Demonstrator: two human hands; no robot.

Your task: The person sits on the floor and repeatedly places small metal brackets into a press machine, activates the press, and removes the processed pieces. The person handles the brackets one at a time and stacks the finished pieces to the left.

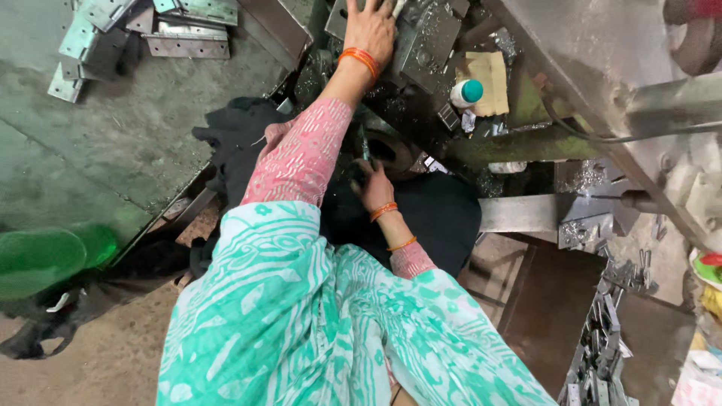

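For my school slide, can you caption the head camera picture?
Left hand presses a metal plate; right hand rests lower by the machine.

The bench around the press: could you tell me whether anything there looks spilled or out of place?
Yes. Metal shavings lie scattered over the machine bed beside the left hand, and a small white bottle with a teal cap lies tipped on its side on a piece of cardboard among them.
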